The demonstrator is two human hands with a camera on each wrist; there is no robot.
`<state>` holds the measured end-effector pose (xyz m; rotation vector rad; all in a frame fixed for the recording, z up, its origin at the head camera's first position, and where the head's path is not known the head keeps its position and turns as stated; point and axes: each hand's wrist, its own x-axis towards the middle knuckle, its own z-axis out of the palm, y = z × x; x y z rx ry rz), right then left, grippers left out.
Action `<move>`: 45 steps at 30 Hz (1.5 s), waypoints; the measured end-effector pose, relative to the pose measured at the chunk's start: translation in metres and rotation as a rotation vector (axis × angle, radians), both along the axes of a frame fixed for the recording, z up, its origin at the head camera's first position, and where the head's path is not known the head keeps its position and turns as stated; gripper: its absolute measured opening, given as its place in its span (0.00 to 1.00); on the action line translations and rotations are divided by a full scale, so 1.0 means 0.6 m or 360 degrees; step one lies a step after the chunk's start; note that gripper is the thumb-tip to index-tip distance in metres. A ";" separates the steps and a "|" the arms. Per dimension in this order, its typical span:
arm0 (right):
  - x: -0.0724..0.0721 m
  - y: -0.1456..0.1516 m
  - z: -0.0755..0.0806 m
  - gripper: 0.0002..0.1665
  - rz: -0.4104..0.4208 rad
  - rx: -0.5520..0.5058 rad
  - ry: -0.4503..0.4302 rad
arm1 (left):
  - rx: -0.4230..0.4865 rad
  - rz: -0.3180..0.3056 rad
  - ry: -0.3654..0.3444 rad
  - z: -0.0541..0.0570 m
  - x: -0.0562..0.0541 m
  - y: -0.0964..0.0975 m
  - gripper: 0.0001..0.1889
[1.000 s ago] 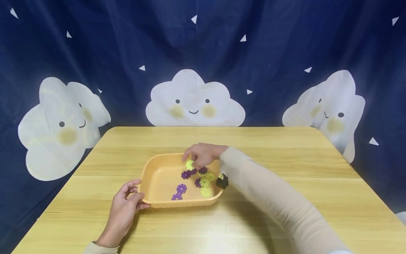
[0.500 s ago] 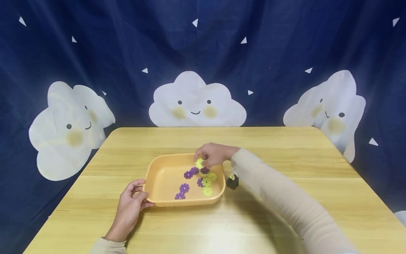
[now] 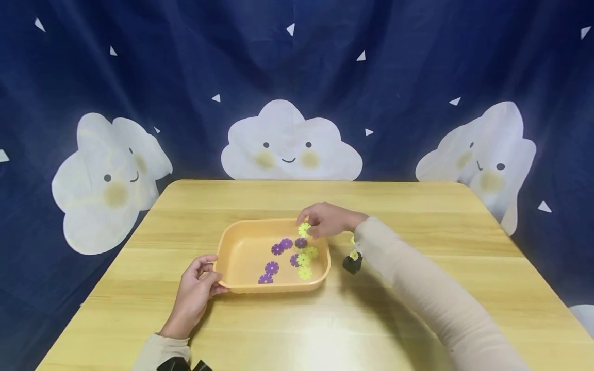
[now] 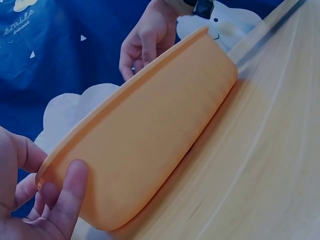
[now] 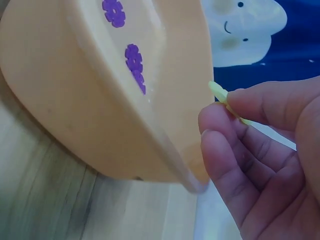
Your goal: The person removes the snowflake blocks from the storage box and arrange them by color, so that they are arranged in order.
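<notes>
My left hand (image 3: 192,291) grips the left end of a yellow-orange plastic tray (image 3: 246,260), thumb and fingers on its rim. In the left wrist view the fingertips (image 4: 76,175) lie against the tray's outer wall. Over the back right corner of the tray, my right hand (image 3: 330,219) pinches a yellow-green snowflake disc (image 3: 303,230) between thumb and fingers. The right wrist view shows this disc (image 5: 218,92) edge-on. Inside the tray lie several purple snowflake discs (image 3: 271,268), and several yellow-green ones (image 3: 304,273) are bunched at the right, some overlapping.
The tray stands on a light wooden table (image 3: 278,330). A black device (image 3: 352,264) sits under the right cuff, with small yellow bits beside it. Another black device (image 3: 174,364) is at the left cuff. Behind the table hangs a dark blue curtain (image 3: 399,62) with white clouds.
My right hand has moved rightward with the yellow-green snowflake disc, toward the tray's back right corner. My left hand keeps its grip on the tray. The whole head view has shifted slightly.
</notes>
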<state>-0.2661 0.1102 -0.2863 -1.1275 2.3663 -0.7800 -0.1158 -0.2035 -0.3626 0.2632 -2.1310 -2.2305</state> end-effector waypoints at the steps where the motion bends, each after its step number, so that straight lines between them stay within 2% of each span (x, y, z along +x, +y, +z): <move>1: 0.001 0.004 0.000 0.20 -0.0025 -0.0018 -0.0017 | 0.0007 -0.0009 0.0000 -0.001 -0.001 -0.001 0.22; 6: 0.002 0.027 -0.003 0.18 -0.0166 -0.0127 -0.0104 | 0.0047 -0.0077 -0.0005 -0.003 -0.005 -0.010 0.22; 14: 0.005 0.074 -0.007 0.20 -0.0293 -0.0322 -0.0085 | 0.0076 -0.0155 -0.0013 0.002 -0.011 -0.024 0.24; 23: 0.022 0.125 -0.043 0.18 -0.0444 -0.0486 -0.0212 | 0.0049 -0.0152 -0.0074 0.003 -0.001 -0.023 0.25; 26: 0.026 0.139 -0.051 0.18 -0.0492 -0.0498 -0.0243 | 0.0053 -0.0155 -0.0078 0.002 0.001 -0.021 0.26; 35: 0.039 0.172 -0.061 0.19 -0.0543 -0.0567 -0.0219 | 0.0045 -0.0159 -0.0063 0.005 0.002 -0.019 0.25; 45: 0.053 0.202 -0.089 0.23 -0.0760 -0.0589 -0.0269 | 0.0060 -0.0169 -0.0034 0.006 -0.001 -0.018 0.24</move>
